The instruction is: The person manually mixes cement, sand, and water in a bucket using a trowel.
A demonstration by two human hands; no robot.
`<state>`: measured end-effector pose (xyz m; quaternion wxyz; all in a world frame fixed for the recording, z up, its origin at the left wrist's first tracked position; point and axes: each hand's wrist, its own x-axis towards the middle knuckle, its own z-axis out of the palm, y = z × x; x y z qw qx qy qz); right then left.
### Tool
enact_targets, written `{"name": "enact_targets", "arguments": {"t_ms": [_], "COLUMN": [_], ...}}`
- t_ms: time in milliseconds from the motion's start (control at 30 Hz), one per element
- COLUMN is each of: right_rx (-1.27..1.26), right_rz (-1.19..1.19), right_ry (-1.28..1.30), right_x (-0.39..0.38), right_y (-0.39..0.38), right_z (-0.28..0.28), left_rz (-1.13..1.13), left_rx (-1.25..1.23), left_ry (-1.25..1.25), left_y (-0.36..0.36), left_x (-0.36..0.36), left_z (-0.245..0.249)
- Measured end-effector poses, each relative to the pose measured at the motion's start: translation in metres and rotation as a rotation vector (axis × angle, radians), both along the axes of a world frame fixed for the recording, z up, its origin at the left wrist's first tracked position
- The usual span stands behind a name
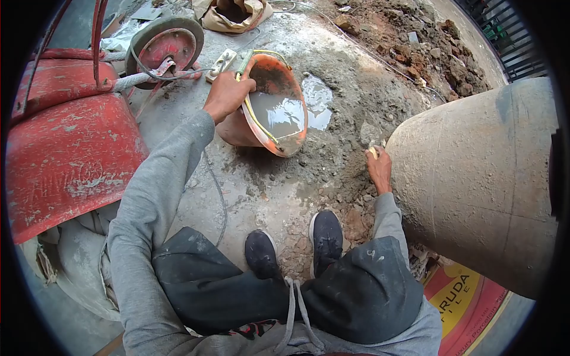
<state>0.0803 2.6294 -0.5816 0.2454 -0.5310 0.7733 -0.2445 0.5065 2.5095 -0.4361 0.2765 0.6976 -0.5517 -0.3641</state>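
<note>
My left hand [230, 92] is closed on the left rim of an orange bucket [243, 129]. Cloudy grey water fills part of the bucket, which leans toward the right. A yellow-green cord handle [256, 118] lies along its rim near my fingers. On the right, my right hand [379, 168] is wrapped round the pale yellow handle of a trowel [373, 152]. The trowel's grey blade blends into wet mortar [350, 142] on the ground and is hard to make out. A puddle [317, 101] shines beside the bucket's far side.
A large drum [475, 172] lies close to my right hand. To the left stands a red wheelbarrow [71, 148] with its wheel [169, 50]. Beyond are a brown paper bag [228, 24] and an earth heap [415, 47]. A cable [219, 202] crosses the floor near my shoes [326, 237].
</note>
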Motion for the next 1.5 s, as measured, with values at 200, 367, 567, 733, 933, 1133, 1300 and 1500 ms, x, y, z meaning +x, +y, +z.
{"name": "enact_targets", "arguments": {"t_ms": [200,367,567,733,933,1133,1300,1500], "right_rx": [0.034,0.103,0.005,0.114,0.327,0.261,-0.121,-0.144], "right_rz": [-0.018,-0.081,-0.197,-0.185,-0.180,-0.156,0.145,0.103], "right_ry": [0.009,-0.025,0.053,-0.021,-0.559,-0.730,0.030,-0.042], "right_x": [-0.005,0.002,-0.015,-0.028,-0.018,0.005,0.037,0.030], "right_y": [0.004,0.012,0.015,-0.018,-0.043,-0.017,-0.012,-0.056], "right_z": [-0.012,-0.003,-0.034,-0.055,-0.058,-0.053,-0.008,-0.008], "left_rz": [-0.017,-0.021,-0.046,-0.057,-0.036,-0.006,0.083,0.135], "left_rx": [0.039,0.083,-0.028,0.045,0.051,0.036,0.095,0.030], "left_ry": [-0.041,-0.064,-0.029,-0.041,-0.023,0.042,0.208,0.130], "left_y": [0.002,0.003,0.002,0.005,0.003,0.005,0.008,0.016], "left_x": [-0.007,-0.009,-0.007,-0.006,-0.002,0.008,0.030,0.079], "left_z": [0.014,0.012,0.006,0.009,0.006,0.014,0.015,-0.003]}}
